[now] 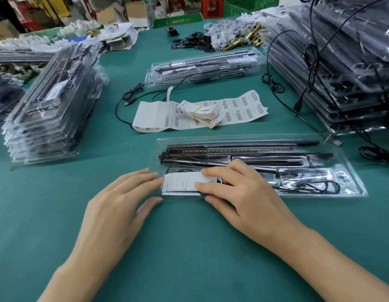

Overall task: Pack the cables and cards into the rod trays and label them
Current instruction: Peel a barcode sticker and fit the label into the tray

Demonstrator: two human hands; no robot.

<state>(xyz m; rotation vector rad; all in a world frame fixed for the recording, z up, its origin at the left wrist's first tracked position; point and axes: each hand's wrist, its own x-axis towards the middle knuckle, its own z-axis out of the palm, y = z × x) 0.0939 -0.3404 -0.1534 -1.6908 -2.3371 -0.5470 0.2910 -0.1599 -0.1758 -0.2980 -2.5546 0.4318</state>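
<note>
Pressing the card flat under straight right hand fingers, straight left hand fingertips touching the rod tray beside it; perhaps risking off-centre pressure tipping out the cable coiled behind the knuckles.

Teal table cover, brass fittings beside black clips, green crate and cardboard boxes behind

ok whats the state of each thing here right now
clear plastic rod tray, holds black rods and cable
white paper card, lying in tray's left end
left hand, open, fingertips at tray's left edge
right hand, open, fingers pressing the card
white barcode label sheet, unrolled, left end curled
</note>
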